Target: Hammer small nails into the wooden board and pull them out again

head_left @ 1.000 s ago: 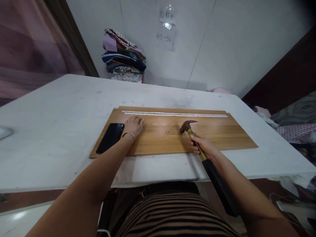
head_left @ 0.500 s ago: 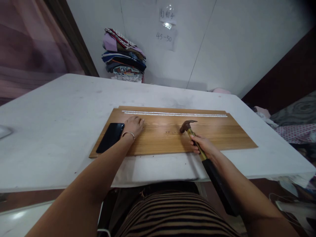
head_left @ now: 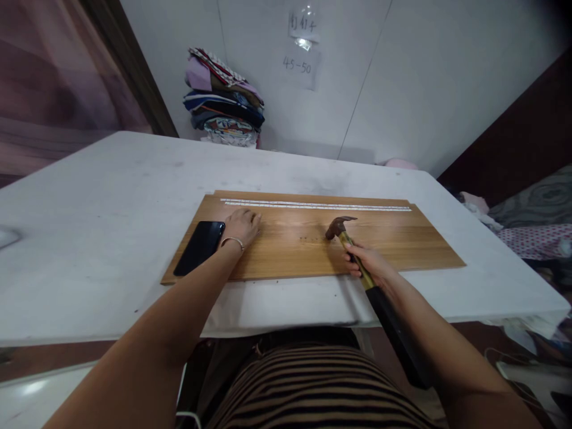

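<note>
A brown wooden board [head_left: 286, 256] lies flat across the white table. My left hand [head_left: 242, 226] rests on its left part, palm down with the fingers stretched out, holding nothing; a bracelet circles the wrist. Beside that wrist a black phone [head_left: 199, 247] lies on the board. In my right hand [head_left: 369, 262] is a claw hammer [head_left: 338, 227], gripped partway up its yellow and black handle. Its rusty head is over the board, right of the middle; whether it touches the wood I cannot tell. Several tiny dark bits [head_left: 308, 239] show on the wood left of the hammer head.
Two white strips with markings [head_left: 313, 206] run along the board's far side. The white table [head_left: 111, 238] extends around the board, with a few dark specks near its front edge. Folded cloths [head_left: 226, 98] are piled by the wall. A pale object [head_left: 8, 236] sits at the far left.
</note>
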The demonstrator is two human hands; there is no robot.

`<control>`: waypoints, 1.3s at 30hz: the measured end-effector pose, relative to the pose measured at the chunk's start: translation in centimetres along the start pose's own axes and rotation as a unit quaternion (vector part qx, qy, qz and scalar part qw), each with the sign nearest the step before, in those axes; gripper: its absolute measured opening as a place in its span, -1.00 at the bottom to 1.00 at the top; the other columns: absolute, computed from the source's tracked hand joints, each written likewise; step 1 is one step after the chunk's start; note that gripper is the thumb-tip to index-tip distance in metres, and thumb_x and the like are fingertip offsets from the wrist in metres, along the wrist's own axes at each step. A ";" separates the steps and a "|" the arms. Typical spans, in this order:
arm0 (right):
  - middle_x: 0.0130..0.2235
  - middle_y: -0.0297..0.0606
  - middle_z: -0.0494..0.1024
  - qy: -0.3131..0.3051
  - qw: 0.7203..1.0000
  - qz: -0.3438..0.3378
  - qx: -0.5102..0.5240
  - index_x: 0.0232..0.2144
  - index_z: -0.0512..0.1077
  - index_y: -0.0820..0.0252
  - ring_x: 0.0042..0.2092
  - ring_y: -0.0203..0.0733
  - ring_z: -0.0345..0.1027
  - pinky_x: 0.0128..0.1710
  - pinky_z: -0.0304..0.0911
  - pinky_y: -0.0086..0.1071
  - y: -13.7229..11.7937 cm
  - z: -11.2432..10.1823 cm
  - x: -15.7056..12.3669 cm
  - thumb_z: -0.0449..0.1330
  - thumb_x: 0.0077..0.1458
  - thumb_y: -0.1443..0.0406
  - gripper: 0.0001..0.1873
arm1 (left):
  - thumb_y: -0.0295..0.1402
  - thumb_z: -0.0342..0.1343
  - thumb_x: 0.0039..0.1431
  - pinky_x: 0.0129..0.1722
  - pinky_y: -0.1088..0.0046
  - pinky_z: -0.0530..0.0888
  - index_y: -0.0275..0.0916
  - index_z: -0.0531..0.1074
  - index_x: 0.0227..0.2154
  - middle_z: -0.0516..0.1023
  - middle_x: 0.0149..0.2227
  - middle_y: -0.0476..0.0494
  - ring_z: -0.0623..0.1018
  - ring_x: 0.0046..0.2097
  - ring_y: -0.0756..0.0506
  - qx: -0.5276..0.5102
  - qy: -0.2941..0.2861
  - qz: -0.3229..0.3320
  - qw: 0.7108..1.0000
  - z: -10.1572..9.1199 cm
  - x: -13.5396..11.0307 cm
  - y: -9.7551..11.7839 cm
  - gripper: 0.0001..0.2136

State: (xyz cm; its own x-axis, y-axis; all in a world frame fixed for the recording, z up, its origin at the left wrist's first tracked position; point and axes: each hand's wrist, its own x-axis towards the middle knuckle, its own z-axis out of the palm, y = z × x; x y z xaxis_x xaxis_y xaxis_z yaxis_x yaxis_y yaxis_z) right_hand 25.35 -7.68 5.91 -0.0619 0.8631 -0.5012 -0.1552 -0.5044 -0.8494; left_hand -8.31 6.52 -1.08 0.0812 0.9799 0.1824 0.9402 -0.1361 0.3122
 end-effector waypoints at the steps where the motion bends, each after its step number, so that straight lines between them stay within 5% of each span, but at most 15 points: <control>1: -0.52 -0.55 0.30 0.001 1.000 0.000 -0.001 -0.26 0.22 0.04 -0.64 -0.47 0.01 -0.70 -0.12 -0.60 0.0 0.0 0.0 0.41 -0.05 0.14 -0.54 | -0.15 -0.19 0.43 0.23 0.16 0.35 -0.20 0.59 -0.17 0.59 0.08 -0.26 0.48 0.18 -0.26 0.001 -0.001 0.000 1.000 -0.1 0.0 0.0 -0.57; 39: -0.50 -0.55 0.30 -0.005 1.000 0.002 -0.001 -0.24 0.22 0.04 -0.63 -0.46 0.03 -0.70 -0.12 -0.58 0.1 -0.3 0.0 0.43 -0.04 0.12 -0.52 | -0.13 -0.19 0.42 0.24 0.13 0.33 -0.18 0.59 -0.13 0.59 0.08 -0.26 0.47 0.20 -0.26 -0.013 -0.004 -0.005 1.000 -0.1 -0.1 0.1 -0.56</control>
State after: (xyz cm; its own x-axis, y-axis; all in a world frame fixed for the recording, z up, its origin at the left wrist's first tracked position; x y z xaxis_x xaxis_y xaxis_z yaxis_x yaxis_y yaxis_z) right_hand 25.58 -7.72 5.73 -0.0719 0.8612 -0.5032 -0.1520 -0.5081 -0.8478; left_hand -8.23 6.35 -0.92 0.0742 0.9825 0.1706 0.9319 -0.1292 0.3390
